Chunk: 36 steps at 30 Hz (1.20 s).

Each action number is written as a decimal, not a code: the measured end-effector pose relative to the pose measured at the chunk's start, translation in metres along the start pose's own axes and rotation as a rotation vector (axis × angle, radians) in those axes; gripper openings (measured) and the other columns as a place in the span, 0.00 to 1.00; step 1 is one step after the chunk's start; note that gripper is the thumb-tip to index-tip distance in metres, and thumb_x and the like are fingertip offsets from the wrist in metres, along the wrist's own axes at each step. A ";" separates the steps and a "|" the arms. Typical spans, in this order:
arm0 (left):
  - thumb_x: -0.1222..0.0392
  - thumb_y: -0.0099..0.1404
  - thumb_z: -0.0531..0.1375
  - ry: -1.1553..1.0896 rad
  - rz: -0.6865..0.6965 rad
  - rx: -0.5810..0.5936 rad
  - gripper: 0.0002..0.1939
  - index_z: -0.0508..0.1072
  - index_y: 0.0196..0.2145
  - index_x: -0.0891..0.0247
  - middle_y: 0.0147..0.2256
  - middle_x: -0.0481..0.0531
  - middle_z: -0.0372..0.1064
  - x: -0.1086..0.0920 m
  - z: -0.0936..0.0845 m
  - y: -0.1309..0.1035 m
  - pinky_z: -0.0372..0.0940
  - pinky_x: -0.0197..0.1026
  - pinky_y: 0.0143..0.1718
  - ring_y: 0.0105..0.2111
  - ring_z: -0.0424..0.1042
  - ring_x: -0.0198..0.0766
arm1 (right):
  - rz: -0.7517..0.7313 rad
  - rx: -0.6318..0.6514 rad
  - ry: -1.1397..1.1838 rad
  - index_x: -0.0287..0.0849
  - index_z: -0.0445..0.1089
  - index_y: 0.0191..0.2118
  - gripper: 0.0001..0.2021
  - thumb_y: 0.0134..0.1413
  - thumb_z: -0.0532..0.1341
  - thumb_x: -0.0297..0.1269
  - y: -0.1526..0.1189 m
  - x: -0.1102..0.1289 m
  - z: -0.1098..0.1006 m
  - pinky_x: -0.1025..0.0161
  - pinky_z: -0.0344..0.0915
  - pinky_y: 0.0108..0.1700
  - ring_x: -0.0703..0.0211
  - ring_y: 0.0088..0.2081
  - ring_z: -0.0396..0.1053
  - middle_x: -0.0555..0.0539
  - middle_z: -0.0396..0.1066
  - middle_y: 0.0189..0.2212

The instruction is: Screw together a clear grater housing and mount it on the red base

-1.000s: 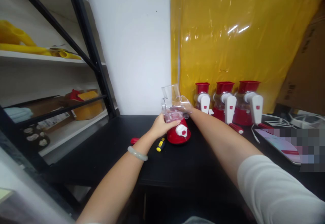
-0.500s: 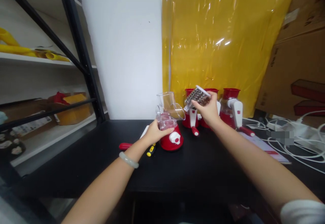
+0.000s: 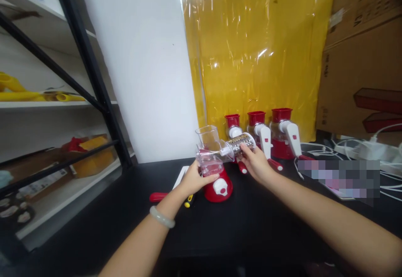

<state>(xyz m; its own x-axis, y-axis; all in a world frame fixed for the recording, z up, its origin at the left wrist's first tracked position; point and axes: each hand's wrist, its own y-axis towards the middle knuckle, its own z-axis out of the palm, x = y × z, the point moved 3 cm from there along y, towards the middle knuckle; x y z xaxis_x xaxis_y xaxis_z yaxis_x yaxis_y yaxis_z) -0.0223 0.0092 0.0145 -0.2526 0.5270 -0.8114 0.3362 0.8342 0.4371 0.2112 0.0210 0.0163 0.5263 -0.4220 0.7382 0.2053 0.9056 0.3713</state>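
Note:
My left hand (image 3: 196,180) is wrapped round the clear middle of a grater body (image 3: 219,185) with a red base and a white knob, upright on the black table. A metal grating drum (image 3: 241,144) with a white rim is in my right hand (image 3: 256,162), lying sideways. Its white tip is at the side opening of the clear housing (image 3: 209,137); how far it reaches inside I cannot tell. Near my left wrist lie a white crank with a red handle (image 3: 158,196) and a yellow and black tool (image 3: 189,201).
Three assembled red and white graters (image 3: 282,145) stand at the back, before a yellow plastic sheet (image 3: 260,59). White cables (image 3: 345,147) and a partly blurred flat item lie at the right, near a large cardboard box (image 3: 361,67). A black-framed shelf (image 3: 103,105) is at the left.
My right hand has brought the drum down and turned it, so its tip now points at the housing opening. My left hand still holds the grater body. The view has shifted.

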 end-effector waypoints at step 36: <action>0.59 0.68 0.61 0.657 0.630 -0.463 0.04 0.74 0.39 0.60 0.45 0.57 0.71 -0.035 -0.050 -0.007 0.69 0.54 0.53 0.48 0.73 0.48 | -0.059 0.044 -0.613 0.45 0.67 0.36 0.20 0.55 0.59 0.58 -0.015 -0.001 -0.001 0.62 0.60 0.25 0.59 0.24 0.62 0.52 0.64 0.24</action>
<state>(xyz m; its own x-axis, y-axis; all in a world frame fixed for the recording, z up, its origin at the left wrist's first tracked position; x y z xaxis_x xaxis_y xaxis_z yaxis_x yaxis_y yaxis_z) -0.0607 -0.0065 0.0591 -0.6454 0.7606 -0.0703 0.2314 0.2824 0.9310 0.2083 0.0079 0.0097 -0.0572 -0.4315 0.9003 0.1789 0.8827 0.4345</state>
